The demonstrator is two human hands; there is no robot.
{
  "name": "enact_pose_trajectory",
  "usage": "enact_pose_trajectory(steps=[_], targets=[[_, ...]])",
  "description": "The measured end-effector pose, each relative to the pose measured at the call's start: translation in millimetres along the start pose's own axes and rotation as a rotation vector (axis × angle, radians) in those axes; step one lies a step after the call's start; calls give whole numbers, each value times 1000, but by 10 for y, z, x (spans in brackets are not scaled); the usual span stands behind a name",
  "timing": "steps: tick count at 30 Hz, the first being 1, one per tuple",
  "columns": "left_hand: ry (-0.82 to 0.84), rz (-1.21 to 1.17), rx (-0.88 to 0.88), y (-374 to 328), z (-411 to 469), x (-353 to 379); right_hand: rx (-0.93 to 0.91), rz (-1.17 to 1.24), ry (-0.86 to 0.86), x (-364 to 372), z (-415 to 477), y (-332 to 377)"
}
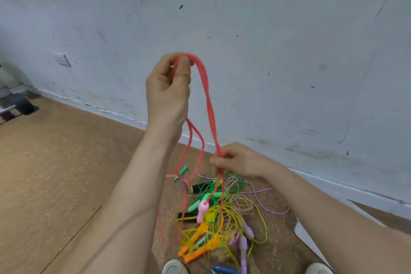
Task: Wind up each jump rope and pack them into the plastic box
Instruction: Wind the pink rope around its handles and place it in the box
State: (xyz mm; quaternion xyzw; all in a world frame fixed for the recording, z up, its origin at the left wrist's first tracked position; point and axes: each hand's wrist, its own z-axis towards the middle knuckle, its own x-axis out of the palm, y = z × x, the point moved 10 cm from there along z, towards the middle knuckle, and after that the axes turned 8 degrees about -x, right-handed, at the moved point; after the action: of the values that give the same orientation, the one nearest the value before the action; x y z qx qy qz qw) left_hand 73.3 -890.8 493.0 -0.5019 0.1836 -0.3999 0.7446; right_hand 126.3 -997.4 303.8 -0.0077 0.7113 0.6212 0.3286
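Observation:
My left hand is raised in front of the wall and pinches the top of a folded pink jump rope, whose strands loop over my fingers. Lower down, my right hand grips the same bundle of pink strands. The rope's loose ends hang to the floor, and a pink handle dangles over a tangled pile of jump ropes in green, yellow, orange and purple. A white edge at the right may be the plastic box; most of it is hidden behind my right arm.
A scuffed white wall rises close behind the pile, above a wooden floor. Dark objects sit at the far left. My two shoes show at the bottom edge.

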Motion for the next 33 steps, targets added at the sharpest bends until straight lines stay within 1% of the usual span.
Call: enact_pose_trajectory(steps=[2,4,5,6,7,9,11,12,13,14,15,16,17,18,19,20,21,22,23,24,26,28,30,32,33], targets=[[-135,-103,27,-70,90,-303,142,-259,43,-71,-47,-390],[-240,-166,28,-61,142,-572,236,-392,68,-162,-102,-604],[-280,-165,18,-23,154,-675,249,-411,41,-227,-103,-603],[-311,-131,9,39,163,-753,236,-377,-23,-305,-91,-520],[-328,-59,-3,127,177,-815,216,-267,-117,-399,-80,-400],[-302,200,-41,386,219,-860,156,17,-344,-668,-96,-137],[-150,528,-125,772,284,-803,53,200,-540,-970,-176,186],[-63,702,-183,978,277,-762,1,275,-606,-1090,-225,323],[2,924,-241,1145,245,-727,-40,351,-647,-1188,-263,435],[50,1136,-289,1238,199,-692,-67,418,-661,-1257,-275,521],[56,1229,-300,1252,159,-656,-86,475,-659,-1305,-263,591],[43,1172,-257,1142,121,-559,-100,520,-651,-1338,-234,641],[41,986,-202,987,87,-432,-108,557,-642,-1359,-199,693],[84,708,-188,862,23,-278,-118,588,-638,-1378,-166,748],[217,450,-257,824,-70,-54,-129,616,-640,-1403,-136,801],[412,299,-377,893,-254,247,-143,651,-646,-1432,-109,853],[604,280,-473,1001,-491,514,-153,693,-654,-1460,-88,904],[755,344,-532,1148,-727,697,-153,739,-668,-1489,-71,941],[847,446,-549,1331,-910,793,-148,782,-688,-1530,-62,969],[883,552,-525,1488,-1018,846,-139,803,-711,-1584,-55,981],[877,686,-456,1690,-1033,855,-109,780,-745,-1706,-67,966],[738,682,-446,1735,-830,713,-89,782,-766,-1839,-101,890],[583,620,-482,1753,-611,487,-82,778,-787,-1964,-173,781],[475,593,-530,1783,-480,279,-61,637,-824,-2061,-293,671],[415,578,-535,1761,-413,187,-38,509,-841,-2089,-353,617]])
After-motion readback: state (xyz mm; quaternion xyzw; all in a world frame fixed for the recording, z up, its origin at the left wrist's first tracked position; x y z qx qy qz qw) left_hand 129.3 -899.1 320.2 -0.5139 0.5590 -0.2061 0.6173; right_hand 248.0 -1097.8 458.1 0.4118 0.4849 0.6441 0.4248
